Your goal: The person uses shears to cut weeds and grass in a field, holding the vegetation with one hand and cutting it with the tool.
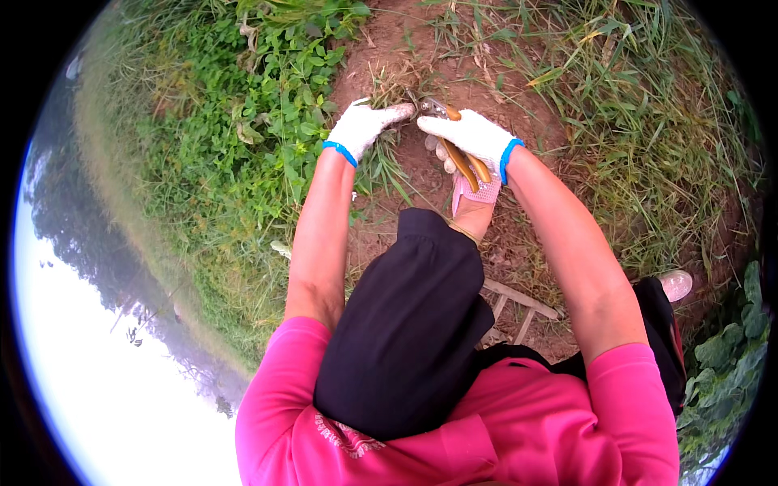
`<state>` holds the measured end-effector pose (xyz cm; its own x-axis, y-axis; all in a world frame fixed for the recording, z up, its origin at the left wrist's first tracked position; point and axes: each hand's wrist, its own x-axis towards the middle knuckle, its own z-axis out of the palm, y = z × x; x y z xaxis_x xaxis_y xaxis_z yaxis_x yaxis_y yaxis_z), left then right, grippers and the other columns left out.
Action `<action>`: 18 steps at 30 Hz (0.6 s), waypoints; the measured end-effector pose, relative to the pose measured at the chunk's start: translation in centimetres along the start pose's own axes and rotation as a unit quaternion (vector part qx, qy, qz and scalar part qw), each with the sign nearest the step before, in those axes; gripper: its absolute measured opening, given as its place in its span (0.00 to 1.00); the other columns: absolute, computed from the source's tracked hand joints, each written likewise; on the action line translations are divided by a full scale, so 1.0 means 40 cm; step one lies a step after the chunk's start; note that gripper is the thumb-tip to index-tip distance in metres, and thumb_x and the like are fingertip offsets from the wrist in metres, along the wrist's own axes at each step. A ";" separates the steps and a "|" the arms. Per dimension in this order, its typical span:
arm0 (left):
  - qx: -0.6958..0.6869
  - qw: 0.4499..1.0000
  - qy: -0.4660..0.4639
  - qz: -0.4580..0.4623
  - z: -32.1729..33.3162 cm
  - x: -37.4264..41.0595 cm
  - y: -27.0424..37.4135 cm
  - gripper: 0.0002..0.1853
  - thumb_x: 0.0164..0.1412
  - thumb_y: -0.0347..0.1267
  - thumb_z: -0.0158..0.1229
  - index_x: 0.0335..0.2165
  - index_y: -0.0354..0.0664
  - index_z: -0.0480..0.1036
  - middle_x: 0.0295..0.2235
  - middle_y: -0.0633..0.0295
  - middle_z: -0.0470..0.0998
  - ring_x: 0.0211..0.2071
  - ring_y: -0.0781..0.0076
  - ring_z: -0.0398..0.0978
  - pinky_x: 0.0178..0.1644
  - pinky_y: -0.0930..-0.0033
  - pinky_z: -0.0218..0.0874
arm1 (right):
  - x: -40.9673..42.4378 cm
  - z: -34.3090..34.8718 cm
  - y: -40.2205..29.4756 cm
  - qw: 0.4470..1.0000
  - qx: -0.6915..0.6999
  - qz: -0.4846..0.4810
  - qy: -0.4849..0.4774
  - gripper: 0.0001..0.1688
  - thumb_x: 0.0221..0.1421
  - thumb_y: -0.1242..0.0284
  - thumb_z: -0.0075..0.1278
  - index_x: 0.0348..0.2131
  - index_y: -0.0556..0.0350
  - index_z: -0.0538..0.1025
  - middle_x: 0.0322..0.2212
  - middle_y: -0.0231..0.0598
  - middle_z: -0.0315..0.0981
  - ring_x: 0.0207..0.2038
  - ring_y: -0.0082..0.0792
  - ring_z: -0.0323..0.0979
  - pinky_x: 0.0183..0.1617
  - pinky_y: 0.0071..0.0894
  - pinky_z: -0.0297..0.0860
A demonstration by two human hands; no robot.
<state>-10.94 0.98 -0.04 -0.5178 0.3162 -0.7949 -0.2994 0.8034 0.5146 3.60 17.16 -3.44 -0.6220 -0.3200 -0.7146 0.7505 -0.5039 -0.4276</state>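
Observation:
My left hand (pixel 358 126), in a white knit glove with a blue cuff, grips a clump of grass (pixel 389 91). Dry roots or stems stick out above the fingers, and green blades (pixel 384 161) hang below. Close beside it, my right hand (pixel 474 135) wears a matching glove and holds pruning shears (pixel 461 165) with yellow-orange handles. The metal head of the shears points toward the left thumb and touches or nearly touches the clump. How far the blades are apart cannot be made out.
Reddish bare soil (pixel 371 67) lies under the hands. Leafy green plants (pixel 273 97) grow on the left, long grass (pixel 632 133) on the right. My pink mesh shoe (pixel 485 189) is just below the shears; another shoe (pixel 676 284) is far right. A wooden frame (pixel 523 296) lies near my legs.

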 end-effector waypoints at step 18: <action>0.652 0.610 0.114 0.436 0.035 0.118 0.104 0.20 0.47 0.31 0.58 0.43 0.47 0.74 0.42 0.56 0.75 0.46 0.55 0.72 0.55 0.54 0.59 | -0.218 -0.060 0.088 0.999 0.033 0.013 0.020 0.26 0.52 0.51 0.59 0.40 0.52 0.75 0.28 0.30 0.72 0.29 0.22 0.70 0.34 0.27 0.68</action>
<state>-13.51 6.53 -2.12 -0.1663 0.9514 -0.2591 0.9843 0.1446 -0.1008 12.18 20.11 -0.05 -0.5922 -0.3028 -0.7468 0.7492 -0.5480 -0.3719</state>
